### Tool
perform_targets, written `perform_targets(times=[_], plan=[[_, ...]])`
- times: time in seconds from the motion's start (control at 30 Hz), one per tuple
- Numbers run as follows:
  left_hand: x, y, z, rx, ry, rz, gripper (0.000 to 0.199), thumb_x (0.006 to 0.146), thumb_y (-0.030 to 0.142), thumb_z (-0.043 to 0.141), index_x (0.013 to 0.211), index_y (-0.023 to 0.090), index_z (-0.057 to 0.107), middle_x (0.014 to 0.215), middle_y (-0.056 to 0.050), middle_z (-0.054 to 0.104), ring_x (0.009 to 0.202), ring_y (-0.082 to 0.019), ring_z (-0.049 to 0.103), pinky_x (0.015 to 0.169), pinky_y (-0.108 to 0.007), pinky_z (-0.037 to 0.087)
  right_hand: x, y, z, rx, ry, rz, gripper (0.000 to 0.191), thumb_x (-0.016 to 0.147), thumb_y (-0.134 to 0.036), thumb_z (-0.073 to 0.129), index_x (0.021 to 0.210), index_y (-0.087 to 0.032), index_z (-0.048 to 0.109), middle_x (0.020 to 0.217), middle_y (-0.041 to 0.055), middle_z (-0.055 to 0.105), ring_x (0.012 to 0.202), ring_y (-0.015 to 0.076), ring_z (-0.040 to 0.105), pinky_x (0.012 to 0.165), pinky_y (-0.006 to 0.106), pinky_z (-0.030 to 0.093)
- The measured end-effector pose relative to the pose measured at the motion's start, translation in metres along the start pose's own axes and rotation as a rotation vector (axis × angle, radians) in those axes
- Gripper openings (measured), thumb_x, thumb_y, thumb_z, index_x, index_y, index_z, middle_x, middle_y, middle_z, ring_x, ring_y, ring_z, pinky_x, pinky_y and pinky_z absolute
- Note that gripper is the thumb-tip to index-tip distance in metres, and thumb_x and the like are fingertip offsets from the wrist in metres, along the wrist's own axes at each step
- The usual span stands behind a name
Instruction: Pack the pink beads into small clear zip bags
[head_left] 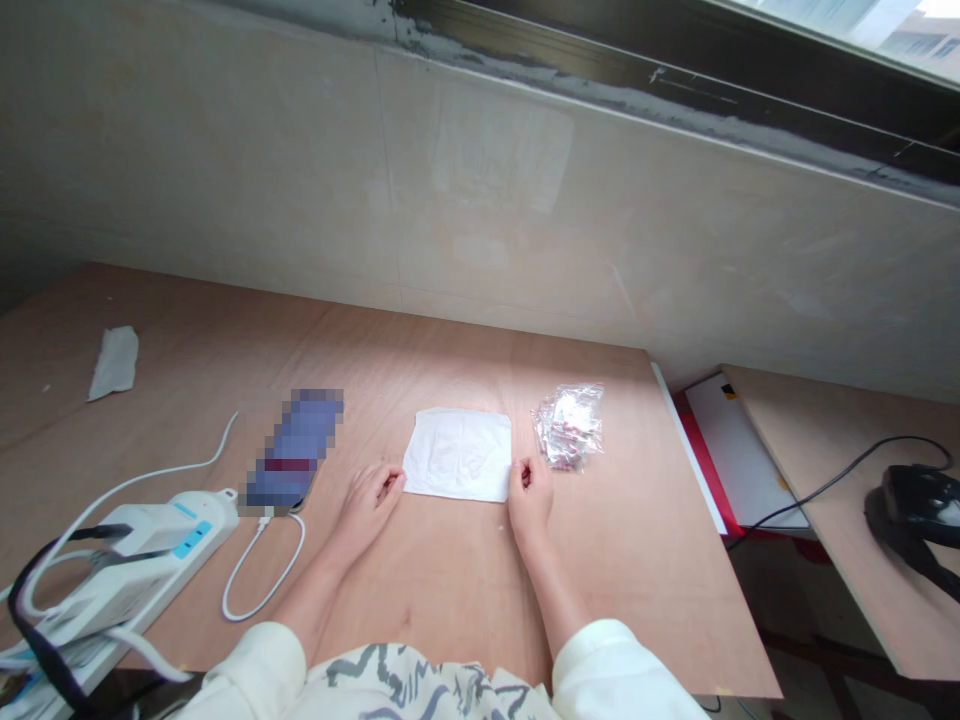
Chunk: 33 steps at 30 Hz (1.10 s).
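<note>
A white rectangular sheet of thin, slightly creased material (458, 455) lies flat on the wooden table (450, 560). At its lower left edge rests my left hand (375, 500), fingers curled together; whether they pinch the sheet's edge is too small to tell. My right hand (531, 495) is closed beside the sheet's right edge, its fingers curled inward, and what it holds, if anything, is hidden. Just beyond my right hand lies a pile of clear plastic packets (570, 425) with reddish bits inside.
Left of my hands are a blurred phone (296, 450) on a white cable and a white power strip (187, 535) with plugs. A white scrap (115, 362) lies far left. A second table (847, 430) with a black device (926, 510) stands right, across a gap.
</note>
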<state>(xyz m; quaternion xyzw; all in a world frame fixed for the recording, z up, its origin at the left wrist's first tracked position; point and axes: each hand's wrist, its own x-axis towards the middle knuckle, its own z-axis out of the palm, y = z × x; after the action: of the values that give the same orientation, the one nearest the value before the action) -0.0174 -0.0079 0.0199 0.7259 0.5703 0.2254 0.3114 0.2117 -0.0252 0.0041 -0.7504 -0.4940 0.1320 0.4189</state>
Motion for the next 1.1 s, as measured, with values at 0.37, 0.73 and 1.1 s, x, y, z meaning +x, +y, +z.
perform_targets(times=[0.37,0.73,1.1], plan=[[-0.001,0.001,0.002,-0.031,0.018,-0.014,0.021,0.081,0.033,0.035,0.079,0.019,0.051,0.071,-0.002,0.053,0.069,-0.017,0.049,0.061,-0.027,0.040,-0.002,0.000,-0.002,0.027,0.004,-0.028,0.026,0.072,-0.015,0.040,0.052,-0.020,0.023,0.055,-0.0044,0.029,0.055,0.0113,0.031,0.054,0.025,0.025],[-0.001,0.000,0.000,0.006,0.020,0.001,0.021,0.080,0.033,0.035,0.078,0.019,0.050,0.069,-0.002,0.053,0.064,-0.016,0.050,0.060,-0.027,0.040,-0.003,-0.001,-0.004,0.080,0.003,0.008,0.025,0.067,-0.014,0.041,0.049,-0.020,0.024,0.052,-0.0051,0.029,0.051,0.0104,0.030,0.051,0.024,0.024],[0.000,-0.001,0.000,-0.014,0.032,-0.021,0.021,0.079,0.034,0.038,0.077,0.020,0.053,0.067,-0.001,0.054,0.063,-0.016,0.051,0.055,-0.025,0.040,0.040,-0.027,-0.038,-0.091,0.236,-0.058,0.009,0.070,-0.027,0.047,0.068,-0.018,0.045,0.075,0.0059,0.050,0.076,0.0204,0.041,0.067,0.032,0.030]])
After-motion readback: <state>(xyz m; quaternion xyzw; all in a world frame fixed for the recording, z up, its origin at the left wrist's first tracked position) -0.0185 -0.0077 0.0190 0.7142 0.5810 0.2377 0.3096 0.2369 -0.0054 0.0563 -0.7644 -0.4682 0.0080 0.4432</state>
